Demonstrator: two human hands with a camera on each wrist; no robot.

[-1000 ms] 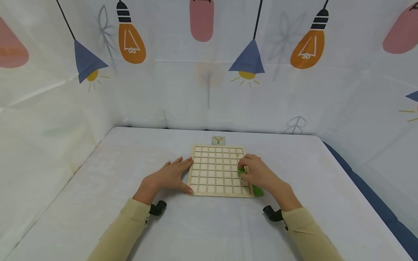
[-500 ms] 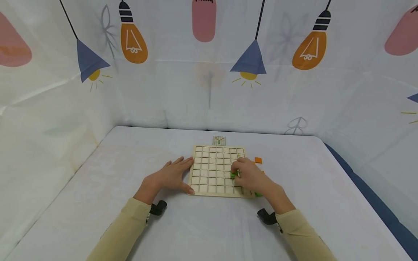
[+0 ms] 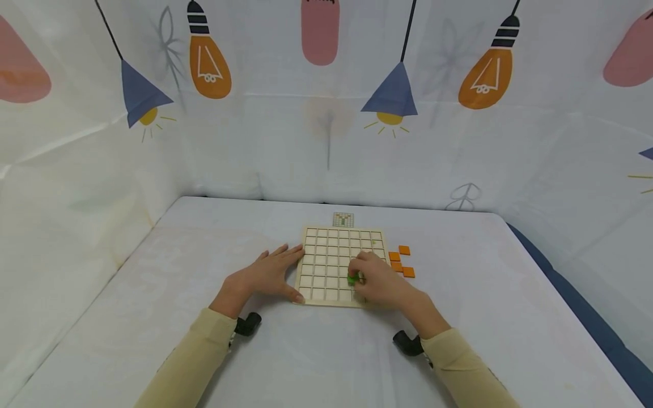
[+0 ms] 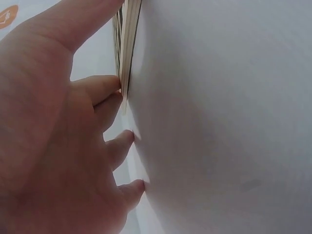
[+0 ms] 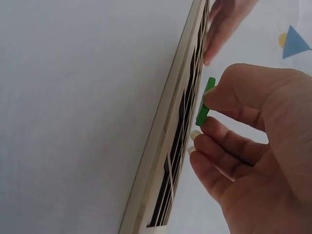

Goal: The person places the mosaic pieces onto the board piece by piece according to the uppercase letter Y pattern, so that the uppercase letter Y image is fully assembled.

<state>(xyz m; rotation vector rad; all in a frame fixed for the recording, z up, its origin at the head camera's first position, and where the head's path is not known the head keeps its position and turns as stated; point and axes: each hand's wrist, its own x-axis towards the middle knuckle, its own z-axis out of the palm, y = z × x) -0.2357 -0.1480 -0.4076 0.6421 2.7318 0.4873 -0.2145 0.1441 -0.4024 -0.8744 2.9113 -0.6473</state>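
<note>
A pale wooden grid board (image 3: 326, 260) lies flat on the table, divided into small square cells. My left hand (image 3: 267, 276) rests at its left edge with the fingers spread; in the left wrist view the thumb and forefingers meet the board's side (image 4: 127, 53). Over the lower right-middle cells, my right hand (image 3: 380, 280) pinches a green square tile (image 5: 206, 101) between thumb and fingers. The right wrist view shows this tile tilted on edge, close over the board. A small yellow-green mark (image 3: 374, 242) shows in a cell near the upper right corner.
Several orange square tiles (image 3: 408, 272) lie on the white table right of the board. A small printed pattern card (image 3: 343, 220) sits just behind the board's far edge. A white curtain with printed lamps and bulbs (image 3: 326, 141) stands behind the table.
My right hand has moved left and toward me across the board with the green tile, uncovering the orange tiles. Green at the board's lower right corner is no longer visible. The left hand stays put.
</note>
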